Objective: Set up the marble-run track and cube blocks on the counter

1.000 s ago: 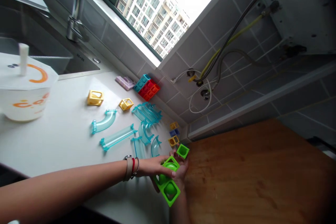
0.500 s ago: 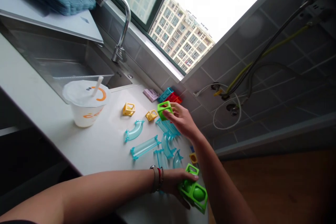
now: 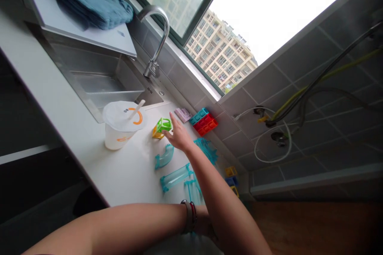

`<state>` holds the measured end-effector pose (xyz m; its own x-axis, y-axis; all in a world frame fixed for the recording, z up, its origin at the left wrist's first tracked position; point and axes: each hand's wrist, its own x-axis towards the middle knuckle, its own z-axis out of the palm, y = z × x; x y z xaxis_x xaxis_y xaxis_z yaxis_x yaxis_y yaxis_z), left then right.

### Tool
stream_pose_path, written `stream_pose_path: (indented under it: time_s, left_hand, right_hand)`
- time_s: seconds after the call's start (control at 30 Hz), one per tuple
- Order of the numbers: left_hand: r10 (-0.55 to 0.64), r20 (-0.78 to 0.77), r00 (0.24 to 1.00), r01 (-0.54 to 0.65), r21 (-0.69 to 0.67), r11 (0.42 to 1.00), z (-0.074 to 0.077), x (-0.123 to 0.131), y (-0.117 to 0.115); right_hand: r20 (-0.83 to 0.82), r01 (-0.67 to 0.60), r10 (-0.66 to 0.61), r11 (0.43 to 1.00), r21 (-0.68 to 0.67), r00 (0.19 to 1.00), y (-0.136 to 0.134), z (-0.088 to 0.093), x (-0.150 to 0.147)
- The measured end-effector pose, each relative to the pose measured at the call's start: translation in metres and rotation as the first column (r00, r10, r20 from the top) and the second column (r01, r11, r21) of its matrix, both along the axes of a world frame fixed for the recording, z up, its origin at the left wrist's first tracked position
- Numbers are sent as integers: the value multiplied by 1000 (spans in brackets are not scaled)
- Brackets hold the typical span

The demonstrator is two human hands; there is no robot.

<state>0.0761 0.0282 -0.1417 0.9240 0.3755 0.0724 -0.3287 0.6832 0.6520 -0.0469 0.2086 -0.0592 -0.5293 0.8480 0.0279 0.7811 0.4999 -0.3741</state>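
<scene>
My right hand (image 3: 179, 136) reaches out over the white counter (image 3: 128, 175) and pinches the right side of a green open cube (image 3: 163, 124). The green cube rests on top of a yellow open cube (image 3: 156, 132), close to the lidded cup. My left hand (image 3: 202, 222) lies near the counter's front edge, almost wholly hidden behind my right forearm; only the wrist with bracelets (image 3: 188, 217) shows, and its fingers cannot be seen. Clear blue track pieces, a curve (image 3: 164, 156) and a straight one (image 3: 176, 176), lie just under my right arm.
A white lidded cup with a straw (image 3: 121, 125) stands left of the cubes. Behind it are the sink (image 3: 89, 83) and faucet (image 3: 154, 48). A red-and-teal block (image 3: 203, 121) and a pink piece (image 3: 183, 114) sit by the wall. Small cubes (image 3: 231, 172) lie near the corner. Hoses (image 3: 278, 127) hang on the tiles.
My right hand carried the green cube left from above the track pieces onto the yellow cube by the cup. The view swung left; the green block in my left hand is out of sight.
</scene>
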Motion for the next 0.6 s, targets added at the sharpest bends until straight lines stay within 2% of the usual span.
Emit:
stream_pose_path:
  time_s: [0.1,0.2,0.27,0.33,0.37,0.4,0.47,0.5,0.53,0.57,0.6]
  left_hand:
    - [-81,-18,997,80,-81,994,8,-1,4]
    - [-106,-31,994,101,-136,986,14,-4,9]
    - [-85,-43,995,78,-153,985,17,-6,13]
    - [-26,-67,997,16,-150,989,19,-9,16]
    - [12,-83,996,-24,-145,989,21,-10,17]
    - [51,-101,994,-65,-137,988,23,-11,18]
    - [131,-137,982,-147,-116,982,26,-13,19]
    - [174,-154,973,-191,-100,977,27,-13,20]
    - [221,-169,961,-236,-79,968,28,-14,20]
    - [272,-182,945,-285,-49,957,29,-14,20]
    - [325,-192,926,-334,-12,943,29,-14,21]
  right_hand:
    - [11,-14,14,1000,1,1000,-10,16,27]
    - [18,-13,12,998,57,1000,-35,46,70]
    - [-30,29,-27,997,74,999,-66,66,105]
    - [-136,159,-143,981,114,980,-111,75,144]
    - [-214,262,-228,953,149,950,-136,73,163]
    - [-317,389,-318,900,195,894,-163,65,181]
    - [-513,639,-455,721,268,728,-216,36,213]
    - [-608,735,-478,617,281,633,-240,16,225]
    - [-689,807,-484,532,257,539,-262,-4,233]
    - [-736,855,-503,479,199,453,-280,-23,238]
    - [-755,883,-532,452,130,383,-295,-40,239]
